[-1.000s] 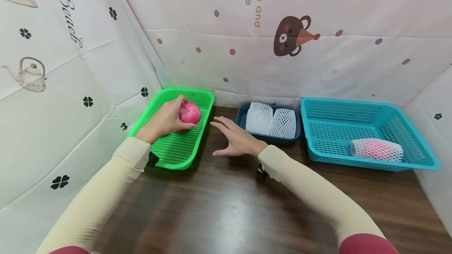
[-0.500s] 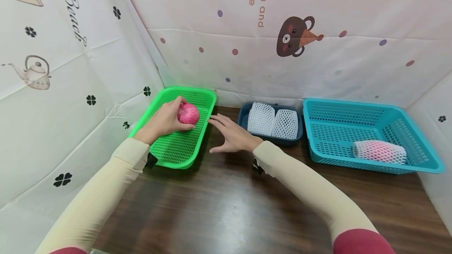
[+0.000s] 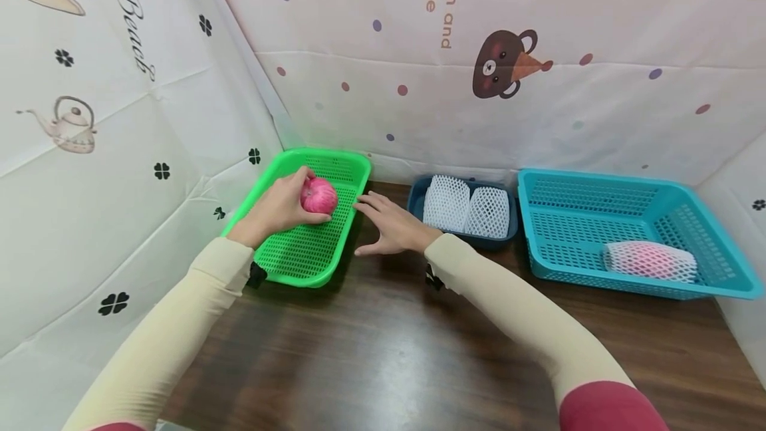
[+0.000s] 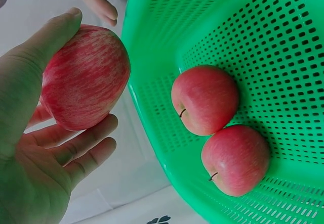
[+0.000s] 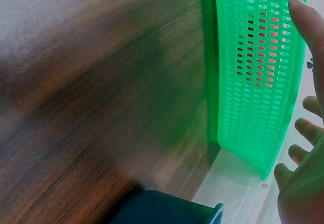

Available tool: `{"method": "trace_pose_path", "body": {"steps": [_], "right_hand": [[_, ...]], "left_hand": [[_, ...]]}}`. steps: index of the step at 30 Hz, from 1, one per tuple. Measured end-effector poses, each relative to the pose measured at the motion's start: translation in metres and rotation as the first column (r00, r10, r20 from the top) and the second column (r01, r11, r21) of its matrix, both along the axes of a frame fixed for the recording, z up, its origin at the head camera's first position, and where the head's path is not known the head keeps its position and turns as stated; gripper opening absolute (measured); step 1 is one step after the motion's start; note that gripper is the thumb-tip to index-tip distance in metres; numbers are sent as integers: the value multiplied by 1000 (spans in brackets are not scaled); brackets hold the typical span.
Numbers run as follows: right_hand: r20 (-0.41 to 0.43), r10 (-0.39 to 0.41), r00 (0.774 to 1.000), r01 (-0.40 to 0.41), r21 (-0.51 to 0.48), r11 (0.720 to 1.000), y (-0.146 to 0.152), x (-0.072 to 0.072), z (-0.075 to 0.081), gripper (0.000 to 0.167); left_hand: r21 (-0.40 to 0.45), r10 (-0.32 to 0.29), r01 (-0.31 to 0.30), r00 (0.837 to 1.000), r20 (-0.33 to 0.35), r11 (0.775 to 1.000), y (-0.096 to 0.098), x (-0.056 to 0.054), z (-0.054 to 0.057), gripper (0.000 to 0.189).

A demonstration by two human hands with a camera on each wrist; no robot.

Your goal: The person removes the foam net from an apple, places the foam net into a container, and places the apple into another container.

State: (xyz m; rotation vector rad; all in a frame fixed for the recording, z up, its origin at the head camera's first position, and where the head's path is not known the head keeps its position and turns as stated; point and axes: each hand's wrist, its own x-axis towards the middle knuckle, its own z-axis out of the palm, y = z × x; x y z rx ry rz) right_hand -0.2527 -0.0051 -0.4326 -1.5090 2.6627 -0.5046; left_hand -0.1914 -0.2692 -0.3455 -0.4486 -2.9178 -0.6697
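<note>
My left hand [image 3: 280, 206] grips a red-striped apple [image 3: 320, 196] between thumb and fingers over the green basket [image 3: 363, 168]. In the left wrist view this apple [image 4: 86, 77] is raised near the basket's rim. Two more red apples, a nearer one [image 4: 205, 100] and another [image 4: 236, 160], lie touching inside the green basket; the left hand and held apple hide them in the head view. My right hand [image 3: 391, 225] holds nothing. Its fingers are spread beside the basket's right side, thumb apart from the rest.
A dark blue tray [image 3: 509, 235] holds two white foam nets [image 3: 447, 203] at the back middle. To its right stands a blue basket [image 3: 574, 245] with an apple in a foam net [image 3: 650, 261]. Printed cloth walls [image 3: 335, 18] enclose the wooden table [image 3: 359, 351].
The right hand has shifted slightly left, closer to the green basket. The left hand keeps its grip on the apple, almost still. The head view has drifted a little.
</note>
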Motion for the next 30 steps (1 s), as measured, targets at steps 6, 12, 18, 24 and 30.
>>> {"method": "trace_pose_path", "body": {"steps": [6,12,18,24,30], "right_hand": [[-4,-4,1000,4,17,1000,-3,-3,0,100],[-20,-26,999,27,26,999,-7,-4,0,95],[-43,-58,997,61,68,996,-17,-4,8,90],[-89,-83,993,92,105,990,-27,-3,12,91],[-17,-103,995,103,40,994,-31,-4,10,89]], "left_hand": [[-6,11,-11,1000,12,1000,-2,0,-2,79],[-9,8,-8,1000,0,1000,-5,1,-1,78],[-12,11,-11,1000,-11,1000,-8,2,-2,76],[-40,10,-10,1000,-5,999,-11,1,-4,76],[-79,-2,2,1000,5,997,-15,1,-6,74]]}}
